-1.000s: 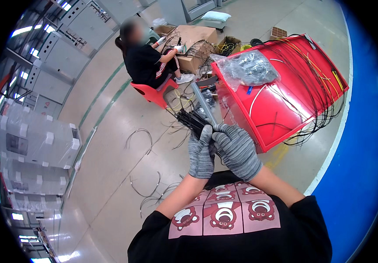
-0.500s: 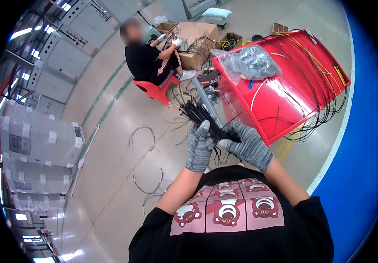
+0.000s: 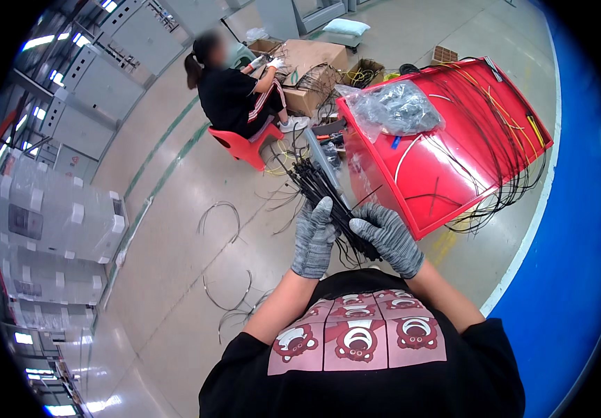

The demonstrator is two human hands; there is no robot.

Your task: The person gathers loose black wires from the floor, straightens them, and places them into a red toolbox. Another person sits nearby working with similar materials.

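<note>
A thick bundle of black wires (image 3: 320, 187) slants across in front of my chest, its far ends fanned out and its near ends hanging loose between my hands. My left hand (image 3: 314, 238), in a grey knit glove, is closed round the bundle's left side with the thumb lying along it. From the right, my right hand (image 3: 391, 237), gloved alike, grips the lower part, its thumb pressed on the wires. The fingers under the bundle are mostly hidden.
A red metal table (image 3: 431, 217) on the right carries a clear plastic bag (image 3: 394, 108) and long black and yellow wires. Ahead, a co-worker (image 3: 227, 97) sits on a red stool (image 3: 239, 148) beside a cardboard box (image 3: 312, 54). Loose wire loops (image 3: 227, 296) lie on the floor at left.
My right hand has shifted slightly down, and more of the bundle's lower part now shows between my hands. The view has tilted slightly. The co-worker's head has turned.
</note>
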